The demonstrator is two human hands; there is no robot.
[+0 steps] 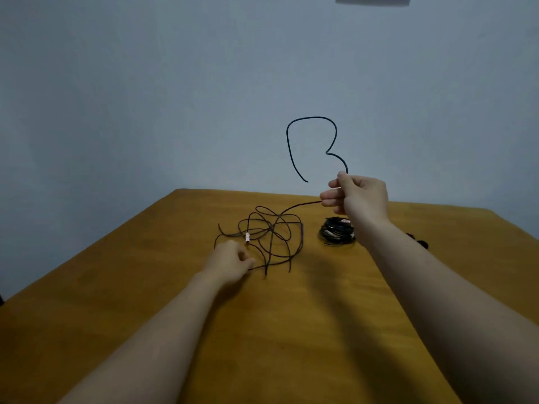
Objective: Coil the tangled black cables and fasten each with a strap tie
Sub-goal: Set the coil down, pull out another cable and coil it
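Observation:
A tangled black cable lies in loose loops on the orange-brown table, with a small white connector near its left side. My right hand is raised above the table and shut on one stretch of this cable; the free end curls up in a loop against the wall. My left hand rests on the table at the tangle's left edge, fingers pinched on a strand. A pile of coiled black cables sits just under my right wrist.
Small dark objects lie on the table to the right of my right forearm, partly hidden. A pale blue wall stands close behind the table's far edge. A dark strip shows at the top of the wall.

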